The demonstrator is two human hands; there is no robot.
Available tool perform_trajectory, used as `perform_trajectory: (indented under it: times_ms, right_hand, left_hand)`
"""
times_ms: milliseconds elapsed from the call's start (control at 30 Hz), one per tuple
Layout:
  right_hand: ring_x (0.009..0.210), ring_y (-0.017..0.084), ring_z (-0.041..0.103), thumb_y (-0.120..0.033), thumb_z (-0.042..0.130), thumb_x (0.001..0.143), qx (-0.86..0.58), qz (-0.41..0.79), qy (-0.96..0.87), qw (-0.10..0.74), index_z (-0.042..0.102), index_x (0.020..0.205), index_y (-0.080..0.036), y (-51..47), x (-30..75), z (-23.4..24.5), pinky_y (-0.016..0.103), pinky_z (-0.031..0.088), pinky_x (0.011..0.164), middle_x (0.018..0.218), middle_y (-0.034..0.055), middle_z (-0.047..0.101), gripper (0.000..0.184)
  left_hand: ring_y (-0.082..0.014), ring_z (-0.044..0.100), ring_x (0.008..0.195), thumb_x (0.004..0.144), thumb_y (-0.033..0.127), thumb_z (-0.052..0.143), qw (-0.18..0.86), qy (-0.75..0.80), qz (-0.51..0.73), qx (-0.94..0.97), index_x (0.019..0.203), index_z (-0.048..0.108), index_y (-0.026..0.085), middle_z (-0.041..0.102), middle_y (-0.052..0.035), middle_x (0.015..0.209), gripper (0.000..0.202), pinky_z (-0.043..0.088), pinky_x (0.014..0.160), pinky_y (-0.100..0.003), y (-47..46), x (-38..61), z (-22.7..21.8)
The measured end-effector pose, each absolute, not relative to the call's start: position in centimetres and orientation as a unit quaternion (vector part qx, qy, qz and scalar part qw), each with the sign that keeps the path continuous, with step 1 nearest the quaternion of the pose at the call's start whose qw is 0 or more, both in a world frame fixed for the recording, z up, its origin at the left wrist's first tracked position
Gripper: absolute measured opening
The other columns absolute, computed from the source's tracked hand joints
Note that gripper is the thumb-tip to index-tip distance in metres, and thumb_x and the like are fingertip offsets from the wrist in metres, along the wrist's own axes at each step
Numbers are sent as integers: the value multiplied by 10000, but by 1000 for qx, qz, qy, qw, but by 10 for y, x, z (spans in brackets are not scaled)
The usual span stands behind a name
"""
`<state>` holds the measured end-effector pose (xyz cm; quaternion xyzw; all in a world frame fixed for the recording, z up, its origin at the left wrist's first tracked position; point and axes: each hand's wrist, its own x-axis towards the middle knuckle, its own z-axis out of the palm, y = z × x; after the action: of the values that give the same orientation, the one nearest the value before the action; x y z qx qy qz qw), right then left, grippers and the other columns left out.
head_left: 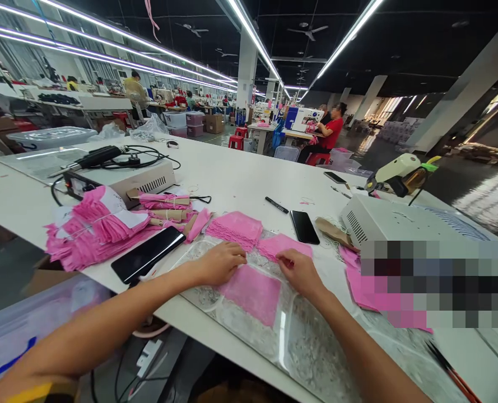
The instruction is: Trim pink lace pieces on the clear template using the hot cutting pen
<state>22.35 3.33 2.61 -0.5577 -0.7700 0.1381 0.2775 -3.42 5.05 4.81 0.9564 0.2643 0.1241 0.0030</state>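
A single pink fabric piece lies flat on a clear glass-like sheet in front of me. My left hand is at its far left corner, fingers bent and pressed together; what is under the fingertips is hidden. Just beyond that hand sits a neat stack of pink fabric pieces. A second, lower pink stack lies to its right. At the near edge of this lower stack, my right hand has thumb and fingertips closed in a pinch on a pink fabric piece.
Bundled pink fabric and a large phone lie left, before a grey box bearing a black-handled tool. Another phone and a black marker lie beyond the stacks. A second box and tweezers are right. Co-workers sit farther off.
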Motion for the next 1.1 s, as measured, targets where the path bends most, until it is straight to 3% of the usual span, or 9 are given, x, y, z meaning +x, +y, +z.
perform_trajectory:
  times_ms: [167, 367, 667, 900, 1100]
  right_hand:
    - [765, 166, 580, -146, 528, 757, -584, 124, -760, 257, 674, 866, -195, 62, 220, 20, 290, 410, 684, 862, 55, 663, 188]
    - [669, 144, 524, -158, 513, 755, -591, 164, -749, 250, 647, 726, -201, 68, 223, 17, 276, 357, 638, 739, 20, 625, 144]
    - [671, 116, 565, -323, 634, 838, -585, 315, -689, 289, 622, 735, -153, 79, 235, 18, 286, 467, 688, 699, -24, 612, 200]
    - [615, 83, 585, -392, 587, 893, -600, 434, -531, 412, 607, 861, -132, 78, 252, 18, 252, 524, 608, 727, -19, 614, 263]
    - [579, 139, 644, -511, 786, 601, -588, 443, -379, 561, 589, 745, -164, 42, 274, 31, 263, 556, 557, 624, 22, 657, 424]
  left_hand:
    - [-238, 570, 1114, 797, 22, 527, -16, 251, 117, 961, 1106, 637, 142, 624, -125, 1238, 350, 421, 963, -357, 65, 13, 29]
    - [-241, 576, 1051, 804, 30, 528, -34, 252, 112, 961, 1080, 623, 146, 640, -131, 1157, 314, 429, 904, -365, 80, 25, 17]
    - [-223, 563, 1014, 857, 83, 504, -52, 208, 90, 973, 1155, 591, 142, 635, -107, 1200, 316, 409, 870, -353, 76, 30, 20]
    - [-225, 574, 982, 820, 63, 539, -48, 234, 94, 966, 1148, 597, 148, 652, -107, 1167, 344, 424, 856, -348, 80, 36, 17]
    - [-218, 593, 961, 847, 75, 530, -46, 258, 107, 959, 1057, 632, 141, 687, -89, 1042, 242, 440, 821, -327, 81, 39, 25]
